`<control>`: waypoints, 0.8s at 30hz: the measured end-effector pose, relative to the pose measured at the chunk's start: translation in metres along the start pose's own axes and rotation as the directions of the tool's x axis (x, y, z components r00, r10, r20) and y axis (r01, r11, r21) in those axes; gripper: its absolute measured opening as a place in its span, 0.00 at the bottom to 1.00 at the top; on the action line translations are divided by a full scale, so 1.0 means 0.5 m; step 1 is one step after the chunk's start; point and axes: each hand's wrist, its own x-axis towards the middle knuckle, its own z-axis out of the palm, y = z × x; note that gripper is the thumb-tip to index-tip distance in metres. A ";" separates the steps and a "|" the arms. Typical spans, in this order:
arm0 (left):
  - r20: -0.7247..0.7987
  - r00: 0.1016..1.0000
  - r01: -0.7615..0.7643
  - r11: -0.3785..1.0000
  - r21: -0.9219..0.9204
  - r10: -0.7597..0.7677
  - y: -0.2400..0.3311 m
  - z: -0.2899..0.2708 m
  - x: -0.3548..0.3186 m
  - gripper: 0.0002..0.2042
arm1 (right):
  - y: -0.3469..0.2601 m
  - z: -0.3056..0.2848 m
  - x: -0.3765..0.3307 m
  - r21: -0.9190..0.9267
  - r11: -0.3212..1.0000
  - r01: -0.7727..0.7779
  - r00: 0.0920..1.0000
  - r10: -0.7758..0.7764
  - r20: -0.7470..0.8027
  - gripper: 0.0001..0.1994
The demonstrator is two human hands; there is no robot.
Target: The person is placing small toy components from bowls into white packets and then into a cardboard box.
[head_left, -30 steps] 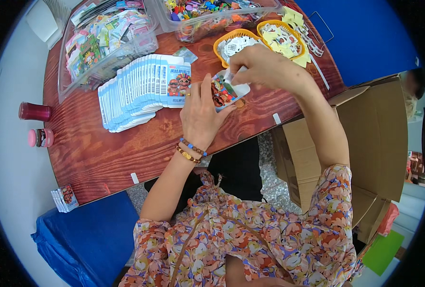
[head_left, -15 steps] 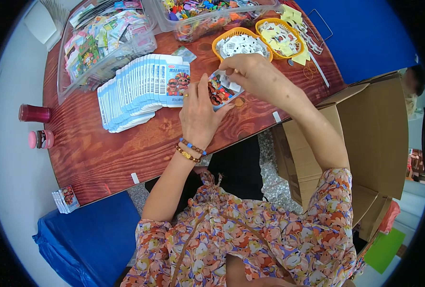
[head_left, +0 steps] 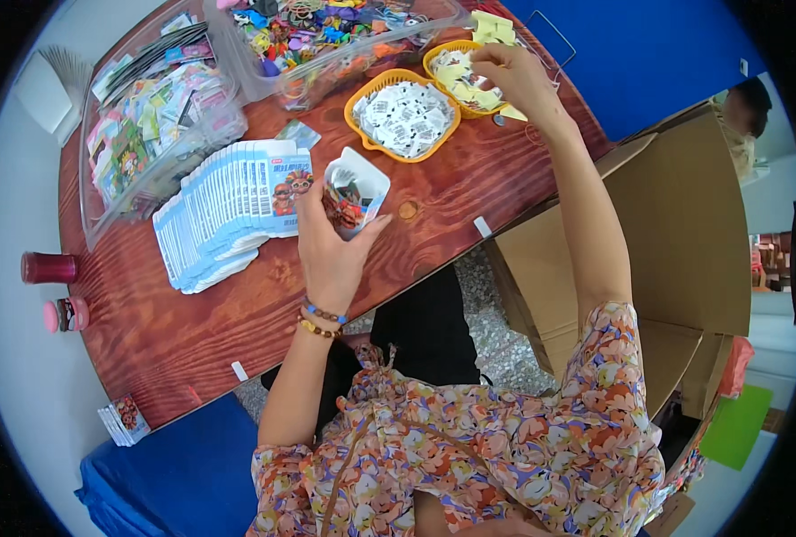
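Note:
My left hand [head_left: 328,259] is closed around a small printed box [head_left: 371,172] with its white flap open at the top. Inside the box some dark and coloured bits show, too small to name. Over a yellow basket [head_left: 463,100] of pale yellow and white paper slips reaches my right hand [head_left: 525,82], its fingers bent and slightly apart, with nothing visible in them. A second yellow basket [head_left: 353,119], filled with small white printed packets [head_left: 405,118], stands between the hands. Left of the box lies a fanned stack of light blue and white boxes [head_left: 228,210].
Clear plastic bins hold cards [head_left: 152,134] and colourful small toys [head_left: 317,36] at the back. A dark red jar [head_left: 49,268] and a pink-lidded jar [head_left: 65,315] stand by the left edge. A cardboard carton [head_left: 675,233] is open on the right.
My right hand has left the box and moved up and right to the yellow slips. My left hand still holds the box, now tilted with its opening showing. The view has shifted.

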 end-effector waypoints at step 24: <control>0.081 0.997 -0.029 0.928 0.373 -0.002 0.007 -0.017 -0.023 0.41 | -0.118 0.022 -0.087 0.370 0.924 0.091 0.964 -0.175 0.200 0.11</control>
